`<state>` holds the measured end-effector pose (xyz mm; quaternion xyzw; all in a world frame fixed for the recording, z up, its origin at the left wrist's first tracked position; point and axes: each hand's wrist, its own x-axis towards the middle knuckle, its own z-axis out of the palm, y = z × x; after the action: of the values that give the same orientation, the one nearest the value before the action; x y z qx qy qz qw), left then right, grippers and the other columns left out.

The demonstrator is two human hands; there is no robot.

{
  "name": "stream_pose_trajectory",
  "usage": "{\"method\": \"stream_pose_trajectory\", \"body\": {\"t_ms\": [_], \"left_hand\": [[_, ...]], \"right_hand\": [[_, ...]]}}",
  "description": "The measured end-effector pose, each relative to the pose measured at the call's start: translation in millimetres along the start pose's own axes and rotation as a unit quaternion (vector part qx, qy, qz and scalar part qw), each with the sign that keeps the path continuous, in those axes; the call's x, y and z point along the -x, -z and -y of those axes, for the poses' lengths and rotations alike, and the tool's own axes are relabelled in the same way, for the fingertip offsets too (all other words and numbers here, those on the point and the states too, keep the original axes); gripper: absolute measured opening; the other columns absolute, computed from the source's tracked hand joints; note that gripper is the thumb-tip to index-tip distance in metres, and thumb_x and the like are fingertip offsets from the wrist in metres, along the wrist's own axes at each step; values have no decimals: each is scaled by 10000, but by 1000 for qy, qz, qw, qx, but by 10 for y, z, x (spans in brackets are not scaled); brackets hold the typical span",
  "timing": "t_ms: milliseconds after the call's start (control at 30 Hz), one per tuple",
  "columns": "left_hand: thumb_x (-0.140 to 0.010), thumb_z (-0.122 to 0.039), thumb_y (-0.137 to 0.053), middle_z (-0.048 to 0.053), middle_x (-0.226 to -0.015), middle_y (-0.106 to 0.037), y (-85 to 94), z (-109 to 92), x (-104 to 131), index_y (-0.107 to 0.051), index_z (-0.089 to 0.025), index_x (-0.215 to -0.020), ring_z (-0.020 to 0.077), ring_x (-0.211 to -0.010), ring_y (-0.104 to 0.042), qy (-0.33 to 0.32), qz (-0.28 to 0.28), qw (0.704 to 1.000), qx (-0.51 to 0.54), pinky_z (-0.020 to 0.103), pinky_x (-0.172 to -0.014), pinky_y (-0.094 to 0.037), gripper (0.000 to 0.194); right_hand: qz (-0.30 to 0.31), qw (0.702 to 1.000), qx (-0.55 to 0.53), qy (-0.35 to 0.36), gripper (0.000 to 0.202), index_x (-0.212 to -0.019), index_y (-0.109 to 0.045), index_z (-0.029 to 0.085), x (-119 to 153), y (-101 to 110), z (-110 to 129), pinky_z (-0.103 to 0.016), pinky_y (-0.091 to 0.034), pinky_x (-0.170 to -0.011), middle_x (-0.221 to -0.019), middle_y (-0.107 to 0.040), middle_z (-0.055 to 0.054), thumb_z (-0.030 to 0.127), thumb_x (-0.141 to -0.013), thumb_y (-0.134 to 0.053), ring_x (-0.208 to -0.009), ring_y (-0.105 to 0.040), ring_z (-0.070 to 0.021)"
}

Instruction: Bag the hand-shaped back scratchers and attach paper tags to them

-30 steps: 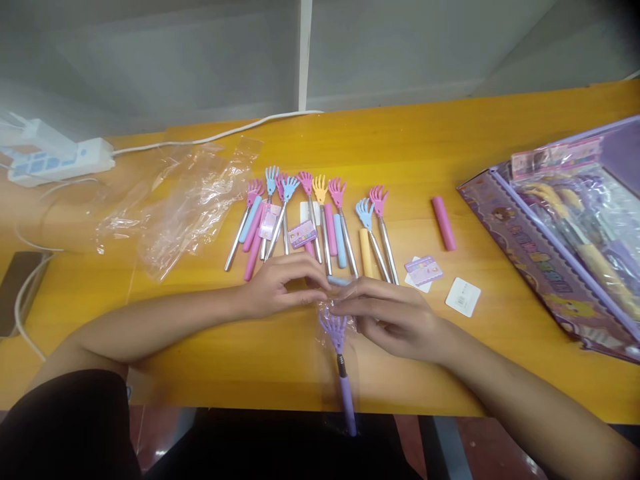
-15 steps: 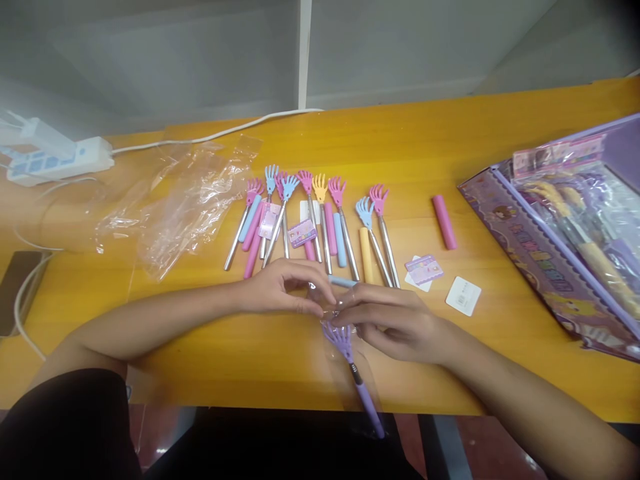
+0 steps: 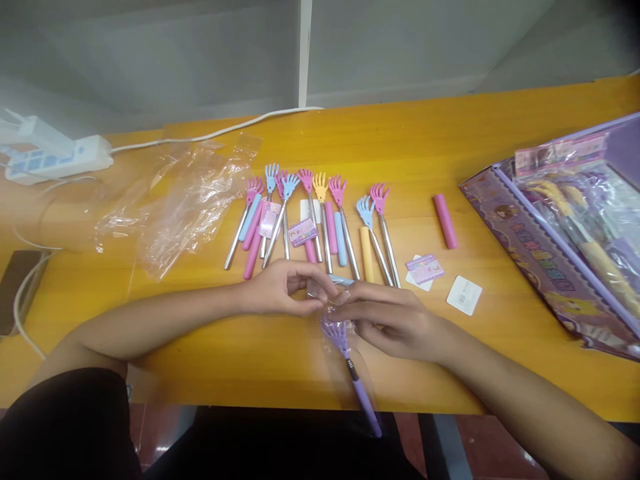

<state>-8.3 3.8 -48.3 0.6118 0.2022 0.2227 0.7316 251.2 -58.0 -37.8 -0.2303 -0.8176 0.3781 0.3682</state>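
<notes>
Both hands meet at the top of a clear plastic bag near the table's front edge. Inside the bag lies a purple hand-shaped scratcher, its handle reaching past the edge. My left hand pinches the bag's top between thumb and fingers. From the right, my right hand has its fingers closed on the same plastic, just above the purple claw. Beyond the hands lie several metal-rod scratchers with pink, blue and yellow claws, such as a blue one, among coloured handle tubes.
Crumpled clear bags lie at the left, near a white power strip with a cable. A purple box of wrapped scratchers stands at the right. Cards and a pink tube lie before it.
The bagged purple scratcher has shifted slightly left at its lower end. My hands keep nearly the same pose, with fingertips moved a little at the bag's top.
</notes>
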Motion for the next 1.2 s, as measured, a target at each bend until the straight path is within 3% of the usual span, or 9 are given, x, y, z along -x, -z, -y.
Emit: {"method": "stream_pose_trajectory", "body": {"t_ms": [200, 467, 733, 1033, 1200], "left_hand": [[-940, -160, -764, 123, -1040, -812, -2, -13, -2, -770, -140, -1122, 167, -910, -783, -36, -13, 998, -42, 317, -858, -673, 184], [-930, -155, -767, 47, -891, -792, 3, -12, 19, -742, -186, -977, 130, -757, -727, -126, -72, 965, -219, 259, -684, -598, 61], [-868, -187, -874, 64, -952, -738, 24, -2, -24, -746, -157, -989, 137, -846, -696, -55, -45, 997, -32, 301, -803, -605, 180], [-890, -145, -815, 82, -970, -760, 34, -24, -2, -781, -163, -1017, 149, -863, -690, -55, -41, 996, -60, 308, -814, -593, 132], [-827, -184, -885, 82, -1017, -760, 29, -32, 4, -764, -175, -1064, 170, -925, -706, -50, -28, 995, -81, 323, -863, -603, 266]], "right_hand": [[3, 1000, 4, -2, 495, -1306, -721, 184, -1, 7, 3, -262, -637, -923, -1154, -753, -92, -73, -933, -522, -1093, -762, -150], [-8, 1000, 3, -5, 470, -1289, -727, 188, 32, 12, -9, -279, -639, -819, -1114, -760, -103, -52, -939, -523, -997, -768, -163], [-10, 1000, 1, -3, 462, -1302, -716, 188, 13, 25, -5, -274, -642, -870, -1149, -764, -103, -49, -956, -522, -1063, -765, -157], [-15, 1000, 5, 0, 492, -1305, -721, 201, 17, 6, -8, -259, -647, -859, -1148, -763, -88, -62, -946, -511, -1039, -769, -146], [-11, 1000, 4, 10, 476, -1306, -714, 167, -8, 21, 6, -256, -638, -940, -1203, -761, -115, -72, -945, -518, -1132, -760, -150]]}}
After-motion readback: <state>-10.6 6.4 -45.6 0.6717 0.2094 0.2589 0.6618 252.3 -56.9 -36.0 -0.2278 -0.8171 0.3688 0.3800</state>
